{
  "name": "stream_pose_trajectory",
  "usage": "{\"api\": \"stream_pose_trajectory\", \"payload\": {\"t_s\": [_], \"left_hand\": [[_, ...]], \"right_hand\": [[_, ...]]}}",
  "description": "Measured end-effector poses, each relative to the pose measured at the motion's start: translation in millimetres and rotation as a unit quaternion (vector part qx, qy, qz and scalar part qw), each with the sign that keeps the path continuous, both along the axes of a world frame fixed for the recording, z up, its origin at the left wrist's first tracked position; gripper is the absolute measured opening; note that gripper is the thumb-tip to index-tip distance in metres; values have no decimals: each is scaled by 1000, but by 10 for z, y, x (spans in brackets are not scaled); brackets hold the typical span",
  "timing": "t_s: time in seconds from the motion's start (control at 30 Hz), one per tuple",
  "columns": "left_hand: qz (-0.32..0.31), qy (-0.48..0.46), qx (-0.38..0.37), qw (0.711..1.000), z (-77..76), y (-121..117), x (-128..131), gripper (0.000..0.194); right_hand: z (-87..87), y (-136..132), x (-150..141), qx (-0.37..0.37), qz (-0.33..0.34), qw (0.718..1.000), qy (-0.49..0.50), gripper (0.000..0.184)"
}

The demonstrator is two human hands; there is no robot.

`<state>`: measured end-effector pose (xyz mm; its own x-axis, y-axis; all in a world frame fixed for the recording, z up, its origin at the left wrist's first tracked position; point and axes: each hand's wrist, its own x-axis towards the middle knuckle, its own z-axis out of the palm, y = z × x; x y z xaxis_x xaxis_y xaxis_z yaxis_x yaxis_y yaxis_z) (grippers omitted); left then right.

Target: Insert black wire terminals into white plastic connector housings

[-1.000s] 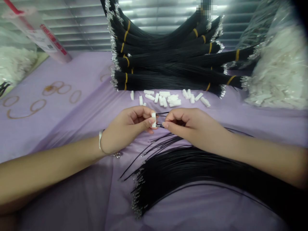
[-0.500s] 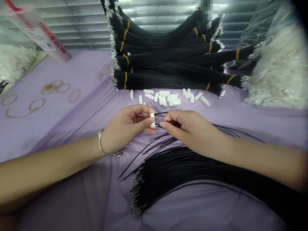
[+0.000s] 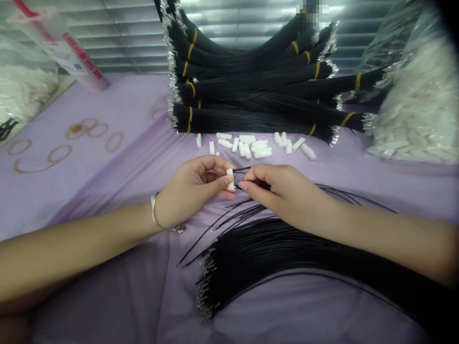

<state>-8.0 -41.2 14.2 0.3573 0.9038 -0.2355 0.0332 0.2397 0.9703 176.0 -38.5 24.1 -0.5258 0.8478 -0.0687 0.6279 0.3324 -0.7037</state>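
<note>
Between thumb and fingers, my left hand (image 3: 201,186) pinches a small white plastic connector housing (image 3: 230,179), held upright. My right hand (image 3: 276,188) is closed on thin black wires (image 3: 241,170) just to its right. At least one wire runs to the upper part of the housing, and another wire's tip is at its lower end; how deep it sits I cannot tell. Below both hands lies a thick loose bundle of black wires (image 3: 265,243) with metal terminals at its left end. My right forearm passes over part of it.
Loose white housings (image 3: 260,147) lie beyond my hands. Behind them are stacked bundles of black wire (image 3: 244,117) tied with yellow bands. A clear bag of white parts (image 3: 419,110) stands at right. Rubber bands (image 3: 59,154) and a drink cup (image 3: 68,52) are at left.
The whole view has shifted slightly, so most things appear a little farther right. The wire tip at the housing's lower end appears closer to it. Both hands keep their grips.
</note>
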Motion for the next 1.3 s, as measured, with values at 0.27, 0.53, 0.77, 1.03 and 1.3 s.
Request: {"api": "stream_pose_trajectory", "payload": {"t_s": [0.27,0.53,0.77,1.03,1.3], "left_hand": [[16,3,-20,1000,9,7,23,17],[8,2,-24,1000,37,9,26,16],[4,-11,10,1000,-16,29,-11,16],[12,-29,1,1000,-42,41,-25,19],[12,-36,-8,999,-33,44,-28,19]], "right_hand": [[5,-23,-65,23,-14,999,-41,21],[8,-1,-74,29,-1,999,-39,20],[73,-92,52,179,62,978,-87,12],[-56,-100,48,258,113,955,-98,16],[2,-59,54,161,69,984,16,7]]}}
